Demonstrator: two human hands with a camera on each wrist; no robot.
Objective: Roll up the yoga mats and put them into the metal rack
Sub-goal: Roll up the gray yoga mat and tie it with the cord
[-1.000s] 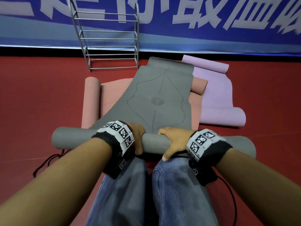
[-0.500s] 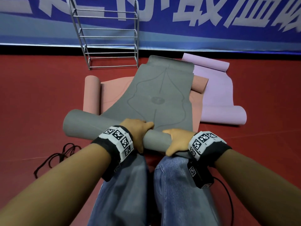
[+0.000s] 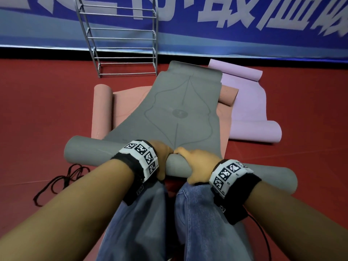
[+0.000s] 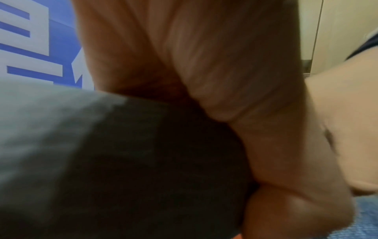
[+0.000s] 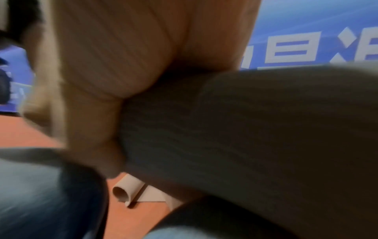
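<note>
The grey mat (image 3: 180,112) is the largest thing here: it lies on the floor (image 3: 37,110) over the pink mat (image 3: 128,102), and its flat part runs away from the fingers toward the rack (image 3: 120,37), which stands far beyond them at the wall. I think the flat part is left stretched out so that the roll can travel straight along it. The purple mat (image 3: 248,106) lies beyond the fingers and to their right, both of its ends curled. The pink mat is also curled at both ends, one curl beyond the fingers to the left. The rolled part of the grey mat, the roll (image 3: 94,153), is directly under the fingers, just in front of the knees. Its long axis goes across the body, left to right, with the left end a little farther away, so it sits slightly oblique to the flat part. The left hand (image 3: 162,157) and the right hand (image 3: 197,166) sit close together at the middle of the roll. The fingers of both hands curl over its top and each thumb comes under its near side, so both hands grip it, probably to keep the roll tight while it is turned forward. No mat is in the rack yet.
</note>
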